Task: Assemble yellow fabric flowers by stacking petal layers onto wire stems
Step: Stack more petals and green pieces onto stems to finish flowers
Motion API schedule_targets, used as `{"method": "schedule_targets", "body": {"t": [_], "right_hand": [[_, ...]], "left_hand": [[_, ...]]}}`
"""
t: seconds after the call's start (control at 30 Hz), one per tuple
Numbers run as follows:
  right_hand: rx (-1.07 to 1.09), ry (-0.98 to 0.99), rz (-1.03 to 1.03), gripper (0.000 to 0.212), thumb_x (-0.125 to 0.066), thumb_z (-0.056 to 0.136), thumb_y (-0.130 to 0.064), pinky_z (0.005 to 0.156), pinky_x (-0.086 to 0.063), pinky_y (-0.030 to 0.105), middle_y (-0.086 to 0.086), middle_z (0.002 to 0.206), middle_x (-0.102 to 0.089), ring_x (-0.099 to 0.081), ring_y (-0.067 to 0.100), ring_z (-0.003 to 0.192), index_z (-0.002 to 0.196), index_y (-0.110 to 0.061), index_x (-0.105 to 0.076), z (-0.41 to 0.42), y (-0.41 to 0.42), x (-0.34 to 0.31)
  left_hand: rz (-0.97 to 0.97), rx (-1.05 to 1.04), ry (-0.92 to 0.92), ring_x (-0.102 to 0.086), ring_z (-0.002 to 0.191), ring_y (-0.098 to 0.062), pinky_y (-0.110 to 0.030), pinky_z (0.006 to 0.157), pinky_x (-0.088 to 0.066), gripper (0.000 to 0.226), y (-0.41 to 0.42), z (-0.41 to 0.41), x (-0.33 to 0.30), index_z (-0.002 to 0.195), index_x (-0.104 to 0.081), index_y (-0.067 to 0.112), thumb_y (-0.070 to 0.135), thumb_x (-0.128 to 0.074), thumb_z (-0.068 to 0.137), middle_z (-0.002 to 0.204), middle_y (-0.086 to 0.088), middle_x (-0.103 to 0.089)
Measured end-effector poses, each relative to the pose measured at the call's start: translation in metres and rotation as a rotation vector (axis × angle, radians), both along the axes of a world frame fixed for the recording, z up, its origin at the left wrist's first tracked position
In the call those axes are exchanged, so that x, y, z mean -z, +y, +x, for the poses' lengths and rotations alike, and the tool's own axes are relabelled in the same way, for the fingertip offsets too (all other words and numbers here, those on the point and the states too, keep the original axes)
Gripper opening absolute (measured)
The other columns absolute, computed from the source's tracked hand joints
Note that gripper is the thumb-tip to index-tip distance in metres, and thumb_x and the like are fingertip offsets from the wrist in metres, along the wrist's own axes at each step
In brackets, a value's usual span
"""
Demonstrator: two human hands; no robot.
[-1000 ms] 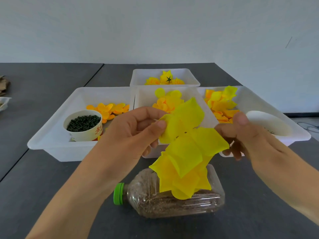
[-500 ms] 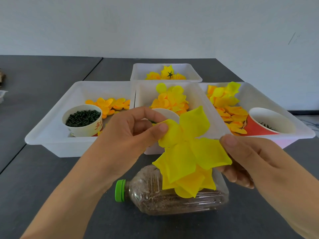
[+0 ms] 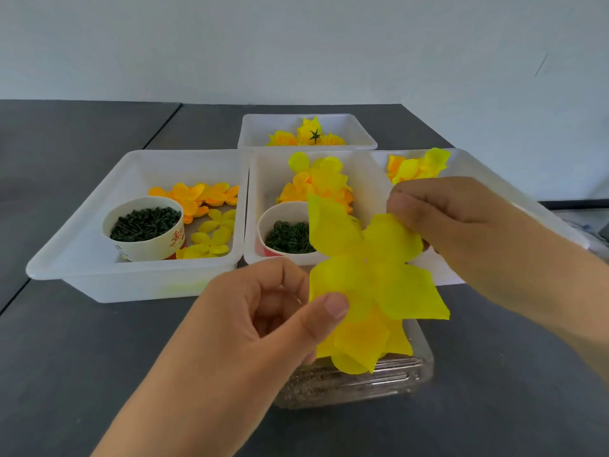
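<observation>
The yellow petal layer (image 3: 369, 272) is pinched at opposite edges by the left hand (image 3: 263, 324) and right hand (image 3: 461, 219) above smaller stacked layers (image 3: 362, 344) — no stem visible, so seating it remains.

yellow petal layer (image 3: 369, 275), spread flat, held aloft

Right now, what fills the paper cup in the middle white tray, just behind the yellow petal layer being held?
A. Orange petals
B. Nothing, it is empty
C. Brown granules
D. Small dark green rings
D: the paper cup in the middle tray holds a heap of small dark green rings, partly hidden behind the yellow petal layer.
</observation>
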State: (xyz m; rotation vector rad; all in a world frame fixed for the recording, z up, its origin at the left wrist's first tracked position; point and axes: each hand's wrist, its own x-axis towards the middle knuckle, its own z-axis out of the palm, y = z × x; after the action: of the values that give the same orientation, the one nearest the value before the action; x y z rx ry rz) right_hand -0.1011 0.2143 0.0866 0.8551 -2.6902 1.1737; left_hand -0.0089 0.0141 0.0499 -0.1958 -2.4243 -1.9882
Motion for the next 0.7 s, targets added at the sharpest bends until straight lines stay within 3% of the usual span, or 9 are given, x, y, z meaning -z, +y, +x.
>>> {"method": "schedule_targets", "body": {"t": [0.07, 0.13, 0.17, 0.27, 0.4, 0.5, 0.57, 0.63, 0.7], "right_hand": [[-0.09, -0.061, 0.086, 0.043, -0.039, 0.097, -0.043, 0.06, -0.036, 0.037, 0.0, 0.059, -0.035, -0.036, 0.018, 0.057, 0.063, -0.017, -0.04, -0.011, -0.007, 0.002], [-0.147, -0.106, 0.164, 0.042, -0.038, 0.099, -0.038, 0.066, -0.041, 0.049, 0.014, 0.066, -0.042, -0.044, 0.033, 0.064, 0.067, -0.011, -0.043, -0.019, -0.012, 0.003], [-0.168, -0.107, 0.198, 0.041, -0.038, 0.098, -0.037, 0.065, -0.041, 0.048, 0.012, 0.066, -0.043, -0.045, 0.03, 0.063, 0.069, -0.009, -0.045, -0.022, -0.014, 0.004], [-0.207, -0.081, 0.263, 0.038, -0.038, 0.097, -0.037, 0.056, -0.032, 0.025, -0.007, 0.059, -0.036, -0.036, 0.006, 0.054, 0.065, -0.016, -0.04, -0.029, -0.018, 0.005], [-0.231, -0.074, 0.257, 0.039, -0.038, 0.097, -0.037, 0.058, -0.03, 0.029, -0.008, 0.059, -0.033, -0.033, 0.005, 0.055, 0.064, -0.016, -0.039, -0.033, -0.019, 0.004], [-0.234, -0.037, 0.24, 0.039, -0.038, 0.096, -0.038, 0.054, -0.028, 0.026, -0.007, 0.059, -0.032, -0.033, 0.006, 0.055, 0.064, -0.015, -0.038, -0.035, -0.019, -0.001], [-0.241, -0.036, 0.236, 0.039, -0.039, 0.096, -0.037, 0.055, -0.029, 0.028, -0.006, 0.059, -0.031, -0.032, 0.006, 0.055, 0.065, -0.013, -0.039, -0.036, -0.019, -0.002], [-0.25, -0.06, 0.231, 0.039, -0.039, 0.097, -0.034, 0.058, -0.03, 0.033, -0.006, 0.059, -0.03, -0.031, 0.008, 0.055, 0.065, -0.013, -0.039, -0.037, -0.019, -0.001], [-0.24, -0.073, 0.229, 0.039, -0.04, 0.098, -0.033, 0.058, -0.029, 0.032, -0.007, 0.058, -0.031, -0.031, 0.007, 0.055, 0.063, -0.016, -0.037, -0.037, -0.018, 0.003]], "left_hand": [[-0.092, -0.016, 0.013, -0.045, 0.041, 0.001, -0.006, 0.047, -0.036, 0.052, 0.002, 0.005, 0.001, 0.069, -0.063, 0.026, 0.076, -0.048, 0.062, 0.046, 0.006, -0.058], [-0.104, -0.038, 0.01, -0.05, 0.044, 0.001, -0.006, 0.052, -0.04, 0.056, 0.003, 0.008, 0.004, 0.061, -0.061, 0.024, 0.076, -0.04, 0.066, 0.044, 0.007, -0.055], [-0.101, -0.053, -0.001, -0.054, 0.047, 0.001, -0.008, 0.055, -0.044, 0.058, 0.004, 0.009, 0.006, 0.061, -0.061, 0.023, 0.076, -0.038, 0.067, 0.045, 0.006, -0.054], [-0.096, -0.086, -0.025, -0.06, 0.055, -0.007, -0.024, 0.068, -0.057, 0.052, 0.007, 0.011, 0.013, 0.061, -0.063, 0.03, 0.076, -0.042, 0.072, 0.048, 0.005, -0.058], [-0.053, -0.105, -0.056, -0.053, 0.049, -0.005, -0.015, 0.051, -0.041, 0.048, 0.013, 0.014, 0.009, 0.067, -0.069, 0.034, 0.075, -0.046, 0.078, 0.047, 0.005, -0.057], [-0.071, -0.13, -0.001, -0.059, 0.053, -0.011, -0.022, 0.054, -0.049, 0.043, 0.017, 0.013, 0.009, 0.064, -0.067, 0.035, 0.073, -0.05, 0.073, 0.046, 0.006, -0.057], [-0.066, -0.166, 0.008, -0.054, 0.047, -0.006, -0.021, 0.056, -0.048, 0.05, 0.021, 0.012, 0.01, 0.064, -0.068, 0.028, 0.072, -0.051, 0.082, 0.044, 0.006, -0.056], [-0.063, -0.201, 0.004, -0.049, 0.042, -0.002, -0.014, 0.049, -0.041, 0.052, 0.025, 0.012, 0.009, 0.061, -0.066, 0.016, 0.064, -0.051, 0.072, 0.042, 0.006, -0.056], [-0.09, -0.224, 0.003, -0.048, 0.04, -0.001, -0.011, 0.047, -0.038, 0.049, 0.028, 0.011, 0.009, 0.058, -0.065, 0.014, 0.06, -0.05, 0.065, 0.041, 0.007, -0.056]]}}
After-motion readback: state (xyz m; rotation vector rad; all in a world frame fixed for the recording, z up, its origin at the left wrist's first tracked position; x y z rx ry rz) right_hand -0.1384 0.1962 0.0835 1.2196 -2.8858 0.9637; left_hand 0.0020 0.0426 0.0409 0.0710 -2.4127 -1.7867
